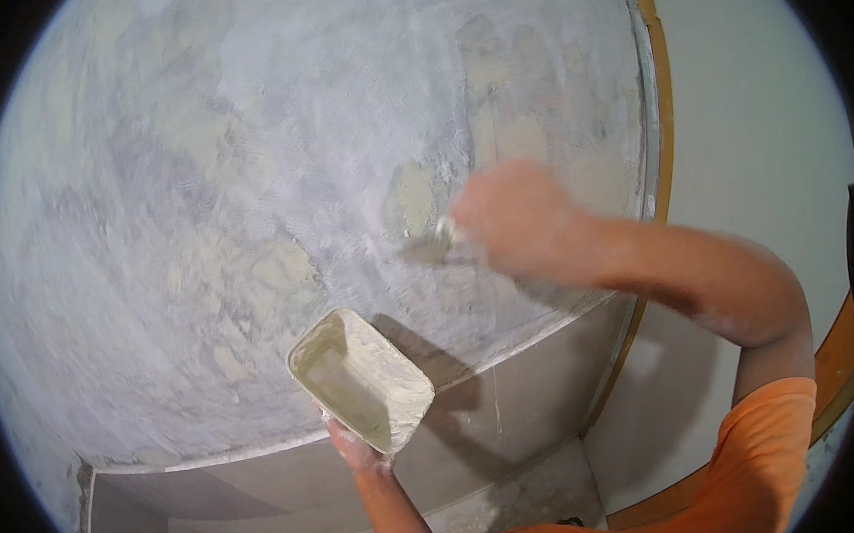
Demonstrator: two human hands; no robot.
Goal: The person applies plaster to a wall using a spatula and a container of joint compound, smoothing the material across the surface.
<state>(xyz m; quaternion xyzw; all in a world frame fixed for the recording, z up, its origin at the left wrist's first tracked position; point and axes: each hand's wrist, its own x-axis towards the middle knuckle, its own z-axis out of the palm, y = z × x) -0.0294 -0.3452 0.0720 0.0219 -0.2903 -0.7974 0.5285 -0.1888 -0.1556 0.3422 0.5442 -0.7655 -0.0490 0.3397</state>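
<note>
- Head view: much of the wall (345,127) before me carries a thin, streaky grey-white coat; I judge the work partway along.
- Left to even out, it seems: yellowish patches, one (416,198) just beside my working side, and ridged edges.
- My right hand (515,220), motion-blurred, looks fisted around a flat-bladed scraper (426,251); I can't tell whether its blade touches.
- My left hand (359,450) grips the tub (408,386) from below, near the wall's lower edge.
- That tub is cream, rectangular, tilted, its inside smeared with pale paste.
</note>
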